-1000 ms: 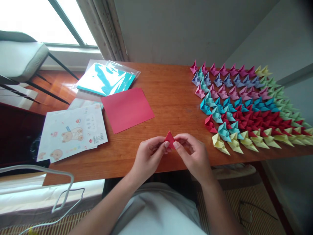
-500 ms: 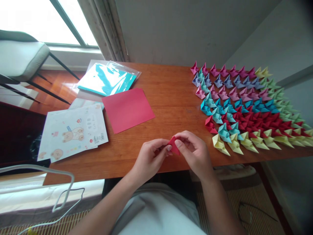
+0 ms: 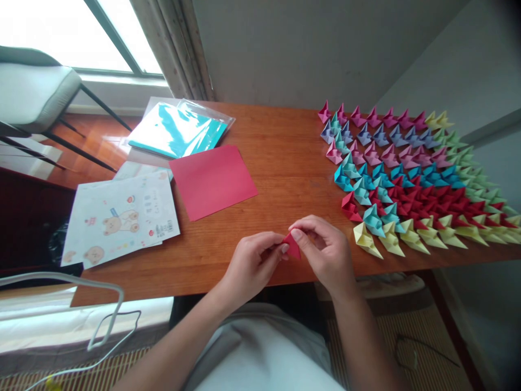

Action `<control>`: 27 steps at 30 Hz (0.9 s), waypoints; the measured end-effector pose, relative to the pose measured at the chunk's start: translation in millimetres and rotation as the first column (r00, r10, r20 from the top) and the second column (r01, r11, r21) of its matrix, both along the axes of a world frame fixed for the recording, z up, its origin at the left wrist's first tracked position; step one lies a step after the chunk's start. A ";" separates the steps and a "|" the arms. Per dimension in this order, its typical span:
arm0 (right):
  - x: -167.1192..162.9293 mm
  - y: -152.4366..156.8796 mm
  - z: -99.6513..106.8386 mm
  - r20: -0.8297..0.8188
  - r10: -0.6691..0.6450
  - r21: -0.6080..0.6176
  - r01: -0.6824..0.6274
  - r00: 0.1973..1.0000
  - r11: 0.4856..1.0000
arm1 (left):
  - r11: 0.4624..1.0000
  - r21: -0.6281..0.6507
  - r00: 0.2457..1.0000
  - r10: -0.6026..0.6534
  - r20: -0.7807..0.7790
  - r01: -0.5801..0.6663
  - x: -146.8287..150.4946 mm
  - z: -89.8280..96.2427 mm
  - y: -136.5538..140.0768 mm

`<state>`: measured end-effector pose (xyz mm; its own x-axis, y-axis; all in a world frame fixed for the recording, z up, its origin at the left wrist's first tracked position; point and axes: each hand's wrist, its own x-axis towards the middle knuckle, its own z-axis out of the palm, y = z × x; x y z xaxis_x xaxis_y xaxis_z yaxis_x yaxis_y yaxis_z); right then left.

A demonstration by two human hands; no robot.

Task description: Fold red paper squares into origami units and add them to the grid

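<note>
Both hands, left hand (image 3: 252, 260) and right hand (image 3: 325, 252), pinch 1 small red folded piece (image 3: 293, 245) at the table's (image 3: 280, 157) near edge. Finished folded pieces (image 3: 407, 179) (dozens) lie at 2 o'clock; a red sheet (image 3: 212, 180) remains unfolded at 10 o'clock.

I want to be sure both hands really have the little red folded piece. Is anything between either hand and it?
Nothing visible. The left hand and the right hand both pinch the red folded piece directly, fingertips on the paper, above the near edge of the table. The red sheet and the folded pieces lie apart from it.
</note>
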<state>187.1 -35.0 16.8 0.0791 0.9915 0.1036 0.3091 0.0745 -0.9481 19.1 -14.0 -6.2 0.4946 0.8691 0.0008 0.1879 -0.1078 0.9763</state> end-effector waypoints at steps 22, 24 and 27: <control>-1.4 0.8 -13.3 0.091 -0.003 0.035 -0.001 0.996 0.999 | 0.973 -0.220 0.980 0.102 0.169 -0.063 0.9 -1.9 0.1; -1.1 1.5 -10.7 0.180 -0.005 0.077 -0.009 0.984 0.997 | 0.971 -0.235 0.981 0.094 0.169 -0.052 0.5 -3.2 -0.1; -2.1 2.2 -8.8 0.207 -0.029 0.097 0.009 0.978 0.995 | 0.966 -0.253 0.978 0.108 0.180 -0.060 0.5 -3.3 0.1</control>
<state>185.0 -32.8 8.0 0.0643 0.9748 0.2138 0.5010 0.1538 -0.8517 19.7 -14.0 -9.5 0.4312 0.8928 -0.1300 -0.0057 0.1467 0.9892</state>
